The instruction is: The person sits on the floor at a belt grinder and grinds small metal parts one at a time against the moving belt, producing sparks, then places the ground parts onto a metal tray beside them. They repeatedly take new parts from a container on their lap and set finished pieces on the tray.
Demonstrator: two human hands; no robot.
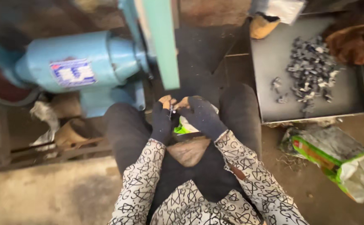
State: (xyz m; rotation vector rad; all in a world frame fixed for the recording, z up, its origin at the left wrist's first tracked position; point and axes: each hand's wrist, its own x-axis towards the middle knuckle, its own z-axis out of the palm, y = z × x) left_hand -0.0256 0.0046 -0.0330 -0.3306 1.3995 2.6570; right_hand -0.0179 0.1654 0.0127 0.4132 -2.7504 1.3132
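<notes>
In the middle of the frame, a seated person holds both gloved hands together above the lap. The left hand (pixel 162 121) and the right hand (pixel 201 116) wear dark gloves with the fingertips bare, and each grip is pinched on a small metal piece (pixel 171 111) held upright between the two hands. The piece is thin and partly hidden by the fingers, so its shape cannot be made out. Just below the hands, a green-and-white bag (pixel 182 127) rests in the lap between the dark trouser legs.

In the upper right of the frame lies a flat grey metal tray (pixel 348 96) carrying a heap of small grey metal parts (pixel 311 68), with a few stray parts near its middle. A brown cloth (pixel 353 41) sits at the tray's upper right corner. Below the tray, at the lower right, a torn green-and-white sack (pixel 340 160) lies on the dirt floor. In the upper left stands a light blue motor-driven machine (pixel 90 62).
</notes>
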